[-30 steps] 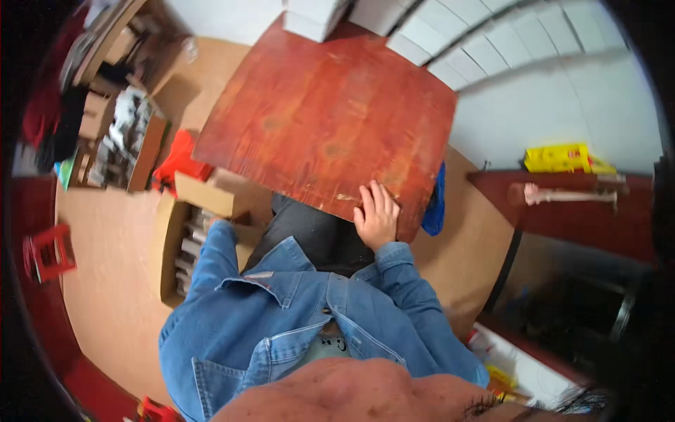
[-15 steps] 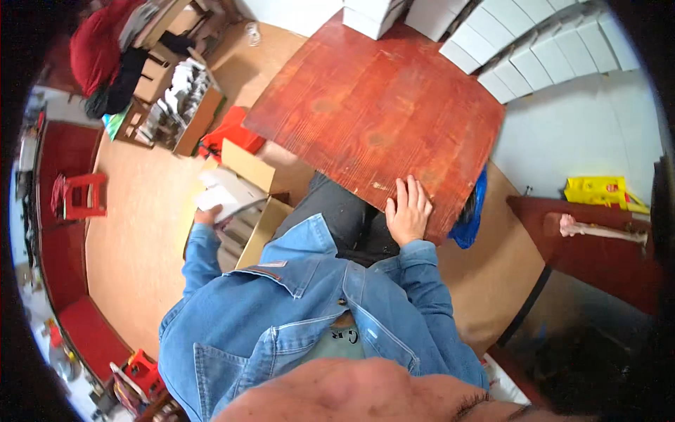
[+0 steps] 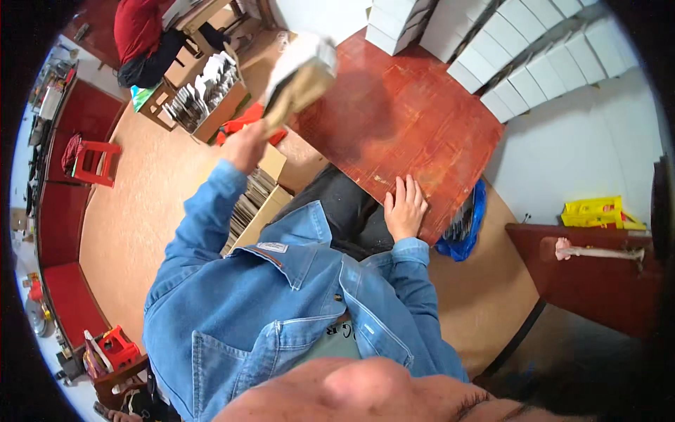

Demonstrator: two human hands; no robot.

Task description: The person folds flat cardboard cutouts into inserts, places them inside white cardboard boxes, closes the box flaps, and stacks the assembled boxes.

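Note:
Gripped in my left hand [image 3: 244,146] is a folded cardboard piece [image 3: 306,83], white on one face and brown on the other. It is raised above the left edge of the red wooden table [image 3: 415,105] and looks smeared by motion. My right hand [image 3: 406,209] rests palm down near the table's front edge, fingers stretched out, holding nothing. Below my left forearm, by my leg, an open carton [image 3: 259,214] contains a row of flat cardboard pieces standing on edge; my arm covers part of it.
White boxes [image 3: 524,60] stand in rows at the table's far right. A blue plastic bag [image 3: 472,228] hangs or lies beside the near right corner. Another carton [image 3: 204,98] with white pieces is at the far left, near a person in red [image 3: 139,32]. A red stool [image 3: 98,163] stands left.
My left hand has lifted the cardboard piece up out of the carton and carried it forward and right to the table edge. My right hand has stayed on the table.

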